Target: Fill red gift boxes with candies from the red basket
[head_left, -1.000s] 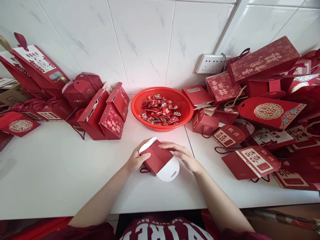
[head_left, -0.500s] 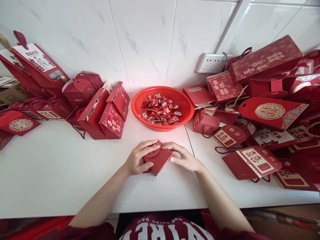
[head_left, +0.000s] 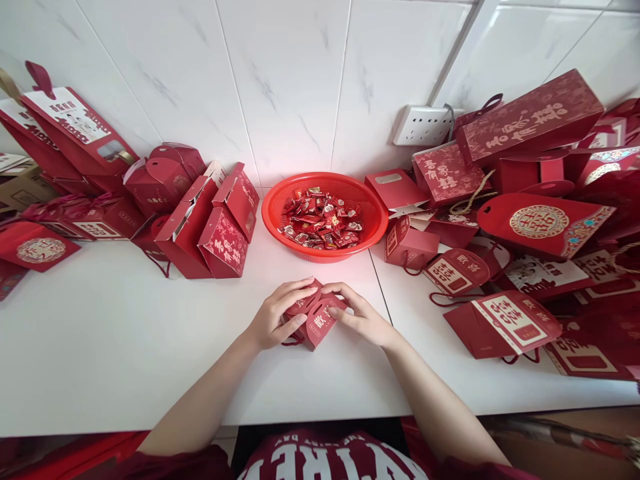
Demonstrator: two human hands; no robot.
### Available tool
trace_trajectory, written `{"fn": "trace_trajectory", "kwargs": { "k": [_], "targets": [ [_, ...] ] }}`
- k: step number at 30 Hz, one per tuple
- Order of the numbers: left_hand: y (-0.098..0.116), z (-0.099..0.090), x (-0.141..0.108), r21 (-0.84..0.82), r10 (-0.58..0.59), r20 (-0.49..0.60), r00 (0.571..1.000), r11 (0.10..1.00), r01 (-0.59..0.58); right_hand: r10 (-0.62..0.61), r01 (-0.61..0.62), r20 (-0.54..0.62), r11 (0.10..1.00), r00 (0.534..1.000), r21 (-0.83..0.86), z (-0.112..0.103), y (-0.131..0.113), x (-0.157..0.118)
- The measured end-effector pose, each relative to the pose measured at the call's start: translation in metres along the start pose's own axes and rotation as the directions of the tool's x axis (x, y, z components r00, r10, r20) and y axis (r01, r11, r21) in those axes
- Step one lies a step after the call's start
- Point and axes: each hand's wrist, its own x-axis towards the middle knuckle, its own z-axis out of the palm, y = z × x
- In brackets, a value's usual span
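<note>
Between my hands, on the white table, stands a small red gift box (head_left: 320, 323) with rounded top flaps. My left hand (head_left: 278, 313) holds its left side, fingers over the left flap and thumb at the near side. My right hand (head_left: 364, 316) grips the right side, its thumb on the printed flap with light characters. A dark red cord shows beneath the box near my left thumb. Beyond the box sits a red plastic basket (head_left: 269, 225) holding several wrapped candies (head_left: 325, 220).
Red boxes (head_left: 225, 240) stand at the left, with tall bags (head_left: 83, 127) behind. A large pile of red boxes (head_left: 515, 323) fills the right side. A white power strip (head_left: 423, 125) is on the tiled wall. The table's front edge (head_left: 320, 421) runs near my body.
The right flap, with its light characters, has folded over the box's plain red top. My right thumb has moved left from the box's side onto this flap. My left hand has hardly moved.
</note>
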Motion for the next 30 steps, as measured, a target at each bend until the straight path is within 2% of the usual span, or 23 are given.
{"fn": "trace_trajectory", "kwargs": {
  "k": [7,10,13,16,19,23,25,30],
  "targets": [
    [0.0,0.003,-0.001,0.022,-0.019,-0.042,0.999,1.0,0.02,-0.029,0.028,-0.034,1.0,0.999,-0.012,0.004,-0.001,-0.001],
    [0.001,0.003,0.0,0.076,0.04,-0.064,0.997,0.997,-0.035,-0.004,0.006,-0.044,0.999,0.999,0.036,0.006,0.001,0.0],
    [0.004,0.003,0.002,0.258,0.124,-0.093,0.988,0.961,-0.096,0.012,-0.007,-0.084,0.998,0.996,0.068,0.01,0.003,0.001],
    [0.007,0.005,0.003,0.421,0.201,-0.079,0.976,0.895,-0.15,0.001,0.007,-0.123,0.998,0.992,0.061,0.014,0.001,0.003],
    [0.012,0.009,0.003,0.433,0.254,-0.056,0.965,0.877,-0.206,-0.013,0.017,-0.139,0.999,0.99,0.027,0.016,0.0,0.004],
    [0.027,0.015,0.003,0.431,0.162,-0.083,0.983,0.895,-0.111,-0.039,0.037,-0.186,0.999,0.982,-0.01,0.019,0.003,0.006],
    [0.036,0.02,0.002,0.469,0.1,-0.055,0.993,0.881,-0.063,-0.072,0.066,-0.226,0.997,0.971,-0.036,0.021,0.007,0.007],
    [0.044,0.029,-0.004,0.538,0.042,-0.021,0.999,0.843,-0.024,-0.156,0.112,-0.286,0.98,0.945,-0.165,0.023,0.016,0.007]
  ]
}}
